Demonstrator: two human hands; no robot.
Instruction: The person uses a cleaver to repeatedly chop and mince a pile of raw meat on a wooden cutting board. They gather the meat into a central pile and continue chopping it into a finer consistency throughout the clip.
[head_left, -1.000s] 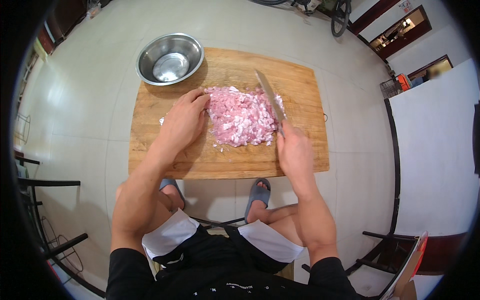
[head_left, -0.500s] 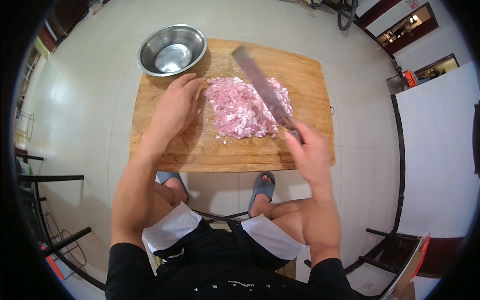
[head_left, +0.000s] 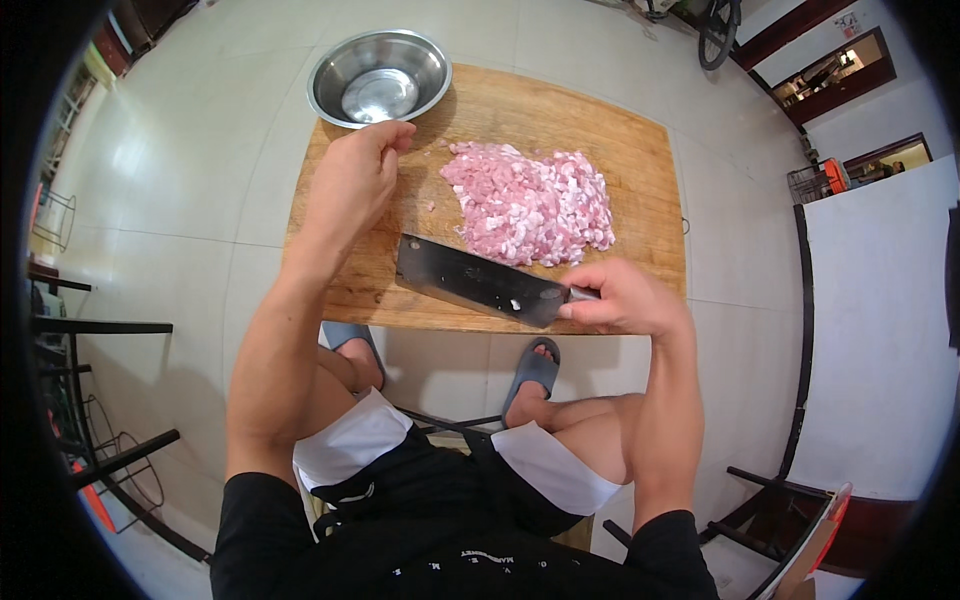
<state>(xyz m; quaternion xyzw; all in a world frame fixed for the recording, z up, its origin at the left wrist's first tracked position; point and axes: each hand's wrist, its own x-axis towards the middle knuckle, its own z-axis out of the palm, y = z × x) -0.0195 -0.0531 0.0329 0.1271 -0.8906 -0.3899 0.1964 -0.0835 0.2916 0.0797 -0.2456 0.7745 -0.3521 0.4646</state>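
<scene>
Minced pink meat (head_left: 530, 205) with white fatty bits lies in a loose heap on the wooden chopping board (head_left: 610, 120). My right hand (head_left: 620, 295) grips the handle of a cleaver (head_left: 475, 282). Its broad dark blade is laid over sideways along the board's near part, just below the meat, with a few small scraps stuck to it. At the board's far left, my left hand (head_left: 358, 180) is curled closed below the steel bowl (head_left: 380, 80), with nothing visible in it. The bowl's inside shows only bare metal.
Below the board's near edge are my knees and slippered feet (head_left: 535, 375). A dark-framed stand (head_left: 105, 328) is at the left. To the right stands a large white panel (head_left: 880, 320) with a dark edge. A bicycle wheel (head_left: 718, 35) shows far right.
The cleaver came from raised over the meat down to the near side, its blade turned flat. My left hand's fingers have curled in. The view has shifted slightly.
</scene>
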